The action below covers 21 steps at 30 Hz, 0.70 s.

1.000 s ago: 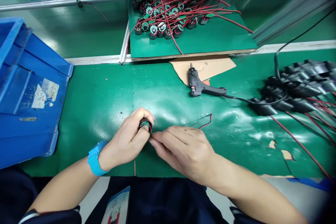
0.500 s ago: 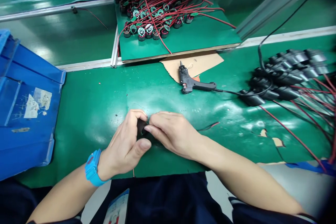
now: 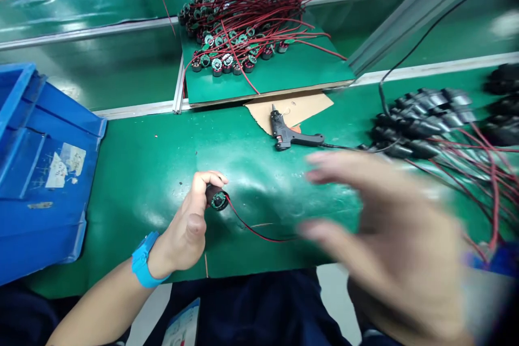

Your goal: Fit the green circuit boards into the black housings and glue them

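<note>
My left hand (image 3: 188,227), with a blue band on its wrist, grips a small black cylindrical part (image 3: 218,198) between curled fingers. A round green circuit board with a dark centre faces out of the part's end. From it a thin red and black wire (image 3: 251,230) runs right across the green mat, its far end lost near my right hand. Blurred by motion, my right hand (image 3: 389,238) is raised at the right with thumb and fingers apart and nothing visible between them. Beyond both hands a black glue gun (image 3: 286,132) lies on its side on brown cardboard (image 3: 308,111).
A blue bin (image 3: 44,173) stands at the left. On a raised green board (image 3: 292,73) at the back sit several round motor-like parts (image 3: 221,62) with long red wires. Black cup-shaped parts (image 3: 425,113) with wires are piled at the right, beside the glue gun's cable.
My right hand has left the black part and swung right, its fingers spreading. My left hand still holds the part, whose circuit-board end and wire now show.
</note>
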Motion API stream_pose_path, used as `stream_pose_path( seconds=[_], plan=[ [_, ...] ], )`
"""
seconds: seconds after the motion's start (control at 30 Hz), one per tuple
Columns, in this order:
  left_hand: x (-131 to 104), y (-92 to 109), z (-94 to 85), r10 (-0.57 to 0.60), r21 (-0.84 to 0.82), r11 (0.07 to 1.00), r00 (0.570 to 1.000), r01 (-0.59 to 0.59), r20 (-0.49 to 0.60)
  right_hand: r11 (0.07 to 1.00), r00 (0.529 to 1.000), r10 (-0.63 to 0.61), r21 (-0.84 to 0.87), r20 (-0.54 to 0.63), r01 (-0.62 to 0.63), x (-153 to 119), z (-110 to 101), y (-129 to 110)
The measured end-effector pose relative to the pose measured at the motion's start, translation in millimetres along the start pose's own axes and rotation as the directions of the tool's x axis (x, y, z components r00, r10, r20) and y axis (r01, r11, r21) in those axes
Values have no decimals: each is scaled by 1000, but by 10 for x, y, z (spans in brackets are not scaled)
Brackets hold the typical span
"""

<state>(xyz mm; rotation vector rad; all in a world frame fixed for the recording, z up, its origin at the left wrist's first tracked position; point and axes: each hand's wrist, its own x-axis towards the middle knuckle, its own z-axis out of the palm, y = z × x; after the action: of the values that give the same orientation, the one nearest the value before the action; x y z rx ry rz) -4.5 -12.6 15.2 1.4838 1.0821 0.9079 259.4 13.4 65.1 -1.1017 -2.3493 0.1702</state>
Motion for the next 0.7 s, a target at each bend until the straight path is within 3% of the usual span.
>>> stream_pose_path(
  seconds=[0.13, 0.23, 0.37, 0.47, 0.57, 0.67, 0.7],
  plan=[
    [-45, 9, 40, 41, 126, 991, 998, -47, 54, 991, 993, -121, -60, 14, 121, 50, 408, -480],
    [-72, -57, 57, 38, 166, 985, 997, -48, 64, 986, 992, -122, -107, 44, 126, 77, 524, -544],
    [107, -340, -18, -156, 189, 968, 987, 162, -46, 991, 993, 1, -133, 118, 14, -40, 199, -363],
    [340, -527, -105, -263, 134, 954, 963, 269, -64, 877, 966, 257, -422, 9, -230, -259, -204, -102],
    [429, -571, -157, -273, 111, 956, 962, 272, -11, 562, 838, 514, -667, -182, -489, -510, -593, 397],
    [380, -513, -138, -243, 153, 959, 970, 237, 24, 352, 590, 732, -551, -341, -756, -710, -894, 1115],
    [357, -484, -121, -235, 169, 959, 972, 227, 28, 324, 549, 745, -513, -380, -795, -765, -961, 1359]
  ],
)
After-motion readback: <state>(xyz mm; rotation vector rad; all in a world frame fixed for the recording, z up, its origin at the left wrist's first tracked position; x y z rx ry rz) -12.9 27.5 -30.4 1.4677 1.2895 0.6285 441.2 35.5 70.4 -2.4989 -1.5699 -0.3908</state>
